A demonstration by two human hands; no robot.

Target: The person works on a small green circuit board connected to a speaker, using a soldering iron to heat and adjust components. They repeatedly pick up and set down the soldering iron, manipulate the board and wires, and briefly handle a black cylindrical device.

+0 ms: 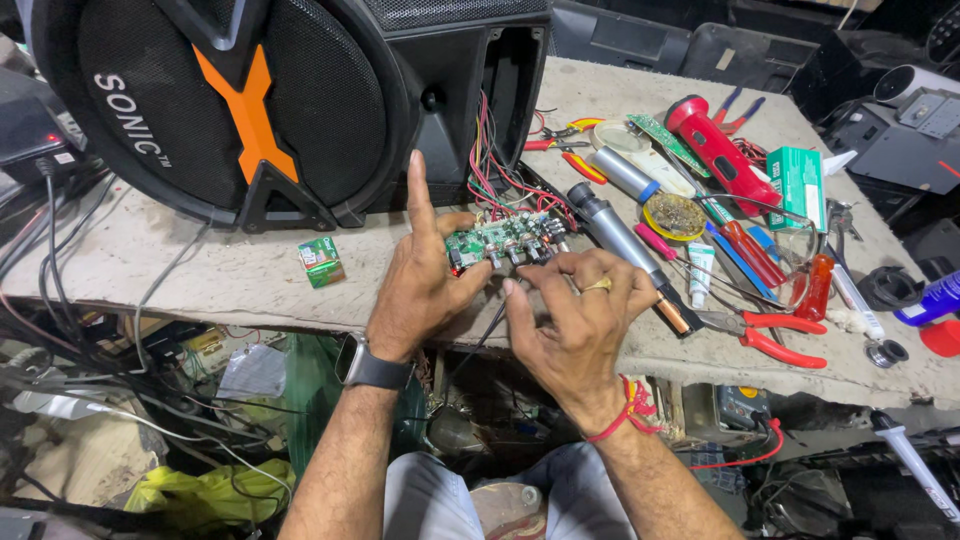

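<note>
Both hands meet over a small green circuit board (500, 242) studded with a row of knobs, held just above the front edge of the worktop (250, 275). The left hand (425, 275) grips the board's near-left corner between thumb and bent fingers, while its index finger sticks straight up, clear of everything. The right hand (575, 310) is half curled, fingers spread loosely; its fingertips rest along the board's lower right edge, and its thumb points left toward the other hand's thumb. A ring shows on one finger, a red thread circles that wrist, and a dark watch (372, 366) sits on the left wrist.

A bundle of red and dark wires (495, 170) runs from the board up into the open back of a big black speaker cabinet (300, 100) with an orange mark on its grille, standing on the worktop just behind the hands. A small green box (321, 261) lies to the left of the hands. To the right, near the board, lies a grey soldering iron (625, 245), then a round tin (674, 215), a red torch (720, 150), red-handled pliers (770, 335) and several screwdrivers, all scattered across the worktop's right side.
</note>
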